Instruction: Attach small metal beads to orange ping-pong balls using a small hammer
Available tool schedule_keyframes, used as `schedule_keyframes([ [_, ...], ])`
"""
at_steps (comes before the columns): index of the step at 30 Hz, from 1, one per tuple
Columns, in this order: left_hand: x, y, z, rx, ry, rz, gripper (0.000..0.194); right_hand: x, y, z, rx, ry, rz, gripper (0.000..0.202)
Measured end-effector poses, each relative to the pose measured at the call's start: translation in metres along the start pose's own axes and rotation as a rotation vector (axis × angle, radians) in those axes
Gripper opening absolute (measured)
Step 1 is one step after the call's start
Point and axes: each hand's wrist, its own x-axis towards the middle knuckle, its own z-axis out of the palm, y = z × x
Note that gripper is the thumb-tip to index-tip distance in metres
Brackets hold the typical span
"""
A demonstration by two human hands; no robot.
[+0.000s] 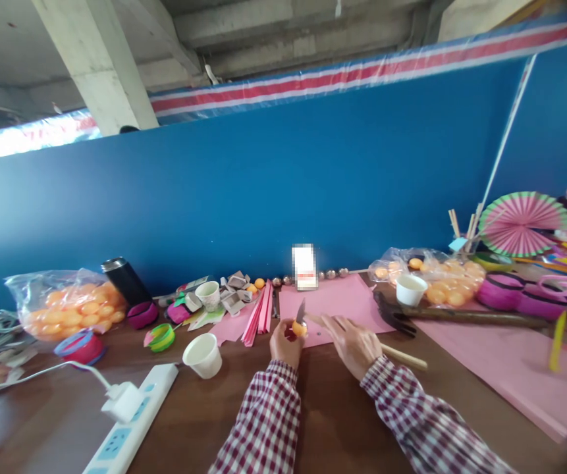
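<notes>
My left hand is closed around an orange plastic ball, which looks cut or split. A dark, pointed, blade-like piece rises from the ball; how they join is too blurred to tell. Close by on the right, my right hand has its fingers along a thin wooden stick. One end of the stick sticks out behind the palm, and a pale tip seems to reach toward the ball. Under and beyond both hands lies a pink paper sheet.
Left are a power strip, a white paper cup, pink paper strips and a bag of orange balls. Right lie a hammer, another cup and more orange balls. A blue partition stands behind.
</notes>
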Motion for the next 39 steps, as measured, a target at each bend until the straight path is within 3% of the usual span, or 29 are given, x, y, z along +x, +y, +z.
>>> schedule_keyframes([
  [9,-0.002,0.005,0.003,-0.041,0.061,0.007,0.037,0.01,0.048,0.02,-0.121,-0.155,0.295,0.029],
  [14,-0.003,0.001,0.004,-0.032,0.044,0.054,0.044,0.01,0.052,0.024,-0.125,-0.213,0.341,0.028],
  [17,-0.004,0.001,0.003,-0.027,-0.037,0.065,0.044,0.009,0.044,0.024,-0.094,-0.118,0.293,0.03],
  [19,-0.005,0.002,0.003,-0.046,-0.074,0.06,0.043,0.007,0.034,0.027,-0.012,-0.076,0.176,0.03],
  [23,-0.005,0.0,0.005,-0.07,-0.099,0.055,0.04,0.005,0.011,0.035,0.167,-0.182,-0.114,0.031],
  [25,-0.004,-0.001,0.005,-0.084,-0.097,0.056,0.038,0.005,0.004,0.037,0.176,-0.231,-0.178,0.031],
  [32,-0.004,-0.004,0.006,-0.284,-0.12,-0.05,0.039,0.01,0.004,0.034,0.163,-0.375,-0.165,0.027],
  [39,-0.01,0.004,0.011,-0.573,-0.201,-0.283,0.037,0.007,0.002,0.041,0.125,-0.341,-0.101,0.022],
])
